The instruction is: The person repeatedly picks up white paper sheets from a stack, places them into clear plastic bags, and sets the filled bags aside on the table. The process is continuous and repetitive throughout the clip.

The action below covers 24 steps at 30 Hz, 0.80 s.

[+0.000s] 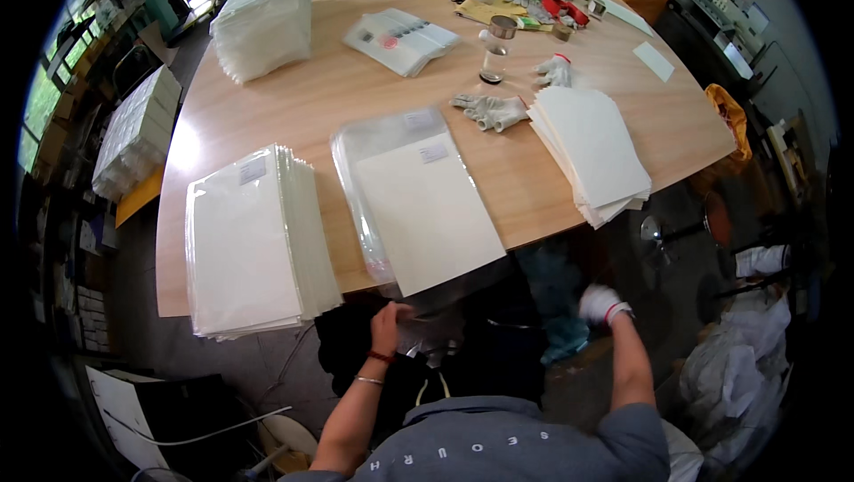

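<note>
Pinching the near edge of a clear plastic bag (391, 140) with a white sheet (427, 215) inside: bare left hand (385, 324), thumb and fingers closed on the film where it overhangs the table (356, 82) at 6 o'clock. Bag lies flat mid-table, open end toward the person.

Right hand (601, 302) wears a white glove, hangs off the table edge at 4 o'clock from the bag, curled loosely. Can't tell if it holds anything; looks clear of the bag.

My read: to do this cleanly, keep the pinch on the film only, pull level with the tabletop so the sheet doesn't buckle, and bring the right hand in to steady the far side.

Pose: left forearm rises from the lower edge, wrist bent up to the table lip. Right forearm angled out, elbow low.

Around: bagged stack (253, 242) at 9 o'clock, bare sheet stack (592, 148) at 2, spare gloves (494, 110) at 1.
</note>
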Available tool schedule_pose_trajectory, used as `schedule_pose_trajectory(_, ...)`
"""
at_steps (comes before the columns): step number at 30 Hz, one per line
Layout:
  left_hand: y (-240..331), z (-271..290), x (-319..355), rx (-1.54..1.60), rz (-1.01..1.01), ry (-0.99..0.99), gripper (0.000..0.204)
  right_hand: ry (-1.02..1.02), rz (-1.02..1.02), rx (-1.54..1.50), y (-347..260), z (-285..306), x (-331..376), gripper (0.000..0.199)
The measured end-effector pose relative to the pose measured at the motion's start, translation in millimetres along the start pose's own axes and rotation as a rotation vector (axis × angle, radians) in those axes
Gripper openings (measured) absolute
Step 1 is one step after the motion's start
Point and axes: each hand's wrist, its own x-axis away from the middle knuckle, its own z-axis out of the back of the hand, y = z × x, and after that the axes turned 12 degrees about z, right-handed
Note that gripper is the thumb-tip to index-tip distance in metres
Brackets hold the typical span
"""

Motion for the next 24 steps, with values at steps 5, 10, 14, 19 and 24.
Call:
schedule_pose_trajectory(5,27.5,15.6,19.7,-0.994,-0.604,0.535,0.042,0.453,0.184,-0.688,-91.7,94.4,-6.8,0.028)
schedule_pose_trajectory(10,41.0,6.3,-1.8,-1.193,-0.899,0.413,0.043,0.729,0.547,-1.019,-138.8,180.3,-50.8,0.018)
schedule_pose_trajectory(14,64.9,4.8,-3.4,-1.123,-0.953,0.182,0.014,0.897,1.070,-0.726,-123.7,196.2,-67.9,0.005)
schedule_pose_trajectory(19,68.4,-2.7,-13.1,-1.034,-0.575,0.311,0.023,0.701,0.601,-0.643,-140.6,205.2,-69.8,0.018)
schedule_pose_trajectory(24,44.9,8.9,-11.3,-0.777,-0.204,0.461,0.029,0.786,0.215,-0.643,-159.1,192.4,-65.5,0.023)
